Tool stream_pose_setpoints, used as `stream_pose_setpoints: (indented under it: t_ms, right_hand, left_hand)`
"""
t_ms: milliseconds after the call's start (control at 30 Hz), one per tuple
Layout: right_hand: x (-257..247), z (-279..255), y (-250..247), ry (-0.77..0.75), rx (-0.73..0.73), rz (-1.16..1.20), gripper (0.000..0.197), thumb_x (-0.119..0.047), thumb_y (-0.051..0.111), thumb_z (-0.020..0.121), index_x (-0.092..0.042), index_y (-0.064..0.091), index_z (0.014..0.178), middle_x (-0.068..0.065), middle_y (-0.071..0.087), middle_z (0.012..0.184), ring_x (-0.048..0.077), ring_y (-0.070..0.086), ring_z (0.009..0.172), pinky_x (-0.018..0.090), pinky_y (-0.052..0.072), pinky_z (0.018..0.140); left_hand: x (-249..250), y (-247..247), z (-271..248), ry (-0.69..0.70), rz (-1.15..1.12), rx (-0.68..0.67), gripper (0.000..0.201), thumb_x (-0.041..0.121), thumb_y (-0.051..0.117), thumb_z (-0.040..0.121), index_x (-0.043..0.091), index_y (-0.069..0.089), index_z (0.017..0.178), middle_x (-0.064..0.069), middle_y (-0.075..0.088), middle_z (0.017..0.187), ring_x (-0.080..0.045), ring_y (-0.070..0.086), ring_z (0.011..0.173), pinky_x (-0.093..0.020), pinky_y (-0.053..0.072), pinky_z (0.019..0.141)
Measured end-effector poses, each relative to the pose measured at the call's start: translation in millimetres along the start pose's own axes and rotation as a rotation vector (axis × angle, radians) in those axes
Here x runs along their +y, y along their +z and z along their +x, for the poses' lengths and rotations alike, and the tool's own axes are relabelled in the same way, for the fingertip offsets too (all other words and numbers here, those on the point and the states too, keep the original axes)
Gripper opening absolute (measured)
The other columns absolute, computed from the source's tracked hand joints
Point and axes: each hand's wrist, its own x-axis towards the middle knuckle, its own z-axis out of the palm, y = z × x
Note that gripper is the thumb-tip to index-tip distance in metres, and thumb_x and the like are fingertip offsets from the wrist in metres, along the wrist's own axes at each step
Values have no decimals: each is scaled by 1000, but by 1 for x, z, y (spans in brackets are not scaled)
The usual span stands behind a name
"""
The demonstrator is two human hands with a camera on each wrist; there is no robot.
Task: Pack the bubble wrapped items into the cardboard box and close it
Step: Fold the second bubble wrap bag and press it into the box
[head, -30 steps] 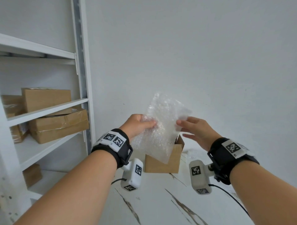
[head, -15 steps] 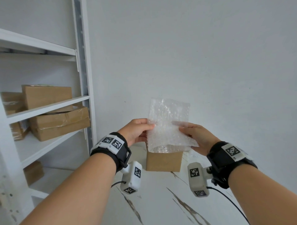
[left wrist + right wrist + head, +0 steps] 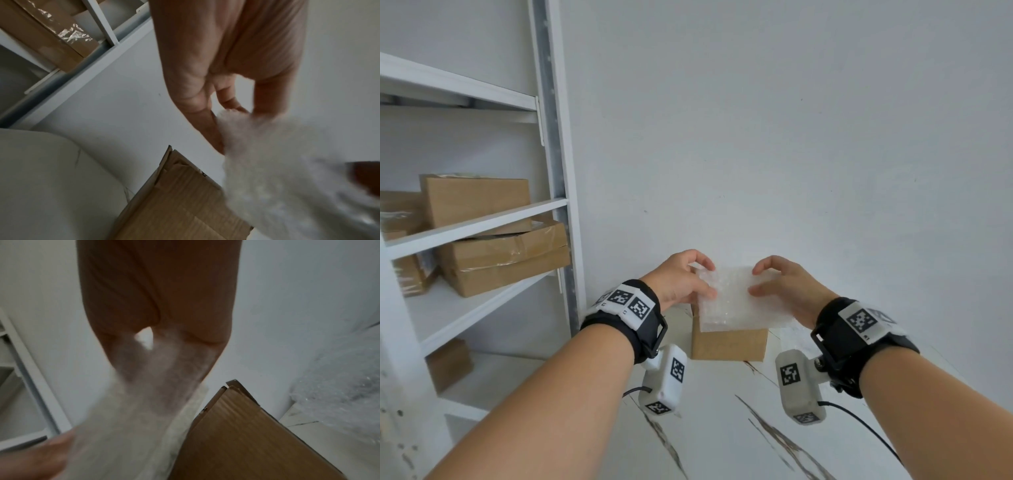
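Here, both the left hand (image 3: pixel 681 281) and right hand (image 3: pixel 787 291) pinch a crinkly, translucent bubble wrap sheet (image 3: pixel 736 298) by its side edges. It lies flat across the top of the small brown corrugated cardboard box (image 3: pixel 729 344) on the white, dark-veined table (image 3: pixel 722 428).

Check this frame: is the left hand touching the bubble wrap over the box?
Touching. Head view shows the left hand pinching the bubble wrap edge.

My cardboard box (image 3: pixel 729 344) stands on the white, dark-veined counter (image 3: pixel 722 428) near the wall. Just right of the box, loose bubble wrap (image 3: pixel 337 395) lies on the counter.
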Motion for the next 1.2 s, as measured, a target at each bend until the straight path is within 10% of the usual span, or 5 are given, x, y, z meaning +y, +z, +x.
stream_pose_setpoints:
  t_ms: [133,300,567,733,1200]
  right_hand:
    - [0,-2,8,-116,55,-204,64,8,68,72,-32,58,121,2,54,116,23,51,107,42,47,96]
    - [-8,-5,14,-168,17,-243,56,7,74,68,-23,62,114,-1,65,82,15,61,73,27,50,67]
    - [-1,-5,3,41,-137,211,38,-16,73,82,-1,61,116,12,71,112,25,70,99,32,58,79]
    - [-1,-4,8,50,-219,202,30,-14,60,93,-6,58,121,14,69,116,31,68,104,37,59,82]
    - [6,-2,-2,138,-195,569,37,15,29,95,-5,61,95,14,66,77,12,63,50,15,55,47]
  left_hand:
    - [0,5,3,14,326,-43,57,-2,75,72,21,56,120,-3,61,97,-18,62,84,-31,55,82]
    - [-1,18,8,43,526,-10,18,20,78,74,10,63,77,-1,53,73,-15,50,67,-24,39,62]
    - [-6,5,9,16,-61,79,25,9,77,78,8,70,102,-7,74,102,-20,70,92,-33,56,85]
    - [-7,9,9,9,-200,51,24,5,72,82,7,67,106,-7,71,98,-18,68,85,-31,58,76]
    - [-11,8,2,12,-502,-152,27,-7,44,95,6,64,106,-11,70,79,-15,67,56,-22,57,48]
